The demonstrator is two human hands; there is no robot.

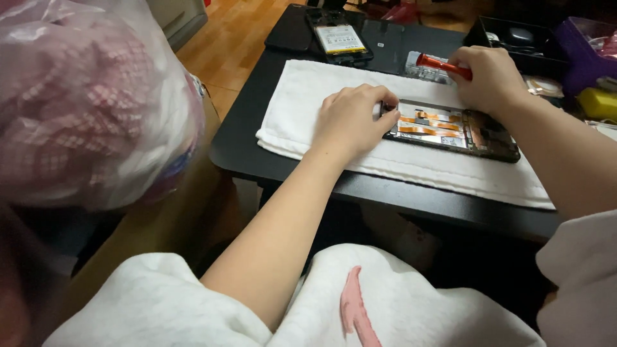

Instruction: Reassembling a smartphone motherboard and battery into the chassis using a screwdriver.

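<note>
An opened phone (pixel 450 130) with orange ribbon cables showing lies on a white towel (pixel 302 90) spread over a black table (pixel 257 160). My left hand (pixel 350 119) rests on the phone's left end, fingers curled over its edge, holding it down. My right hand (pixel 491 77) is closed around a red-handled screwdriver (pixel 440 64), held just above the phone's right half. The tool's tip is hidden behind my hand.
A second opened phone with a pale battery (pixel 339 37) and a black back cover (pixel 292 29) lie at the table's far side. A black tray (pixel 514 35), purple box (pixel 581 48) and yellow object (pixel 598 103) sit at right. A large plastic bag (pixel 83 103) bulges at left.
</note>
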